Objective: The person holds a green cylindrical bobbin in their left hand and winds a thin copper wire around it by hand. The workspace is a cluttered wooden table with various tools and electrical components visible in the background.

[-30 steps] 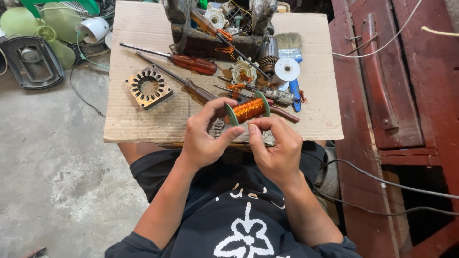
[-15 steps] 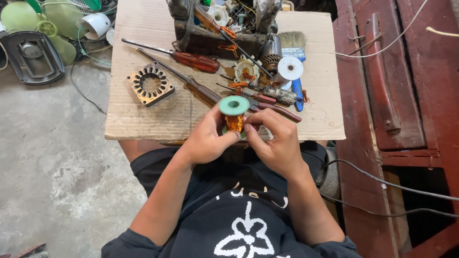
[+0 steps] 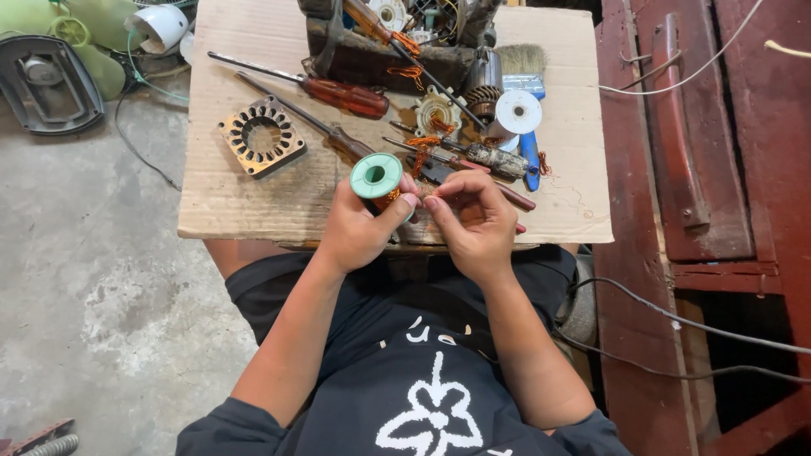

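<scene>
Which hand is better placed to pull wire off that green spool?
Probably the right hand: its fingertips pinch right beside the spool, apparently at the wire end, though the strand is too fine to see. The left hand is wrapped around the spool, steadying it.

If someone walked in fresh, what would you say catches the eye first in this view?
Probably the green-ended spool of copper wire, held in the left hand at the near edge of the cardboard sheet, with the right hand pinching beside it. Next, the square metal stator core lying alone at the cardboard's left. Then the red-handled screwdrivers and white spool cluttered behind the hands.
</scene>
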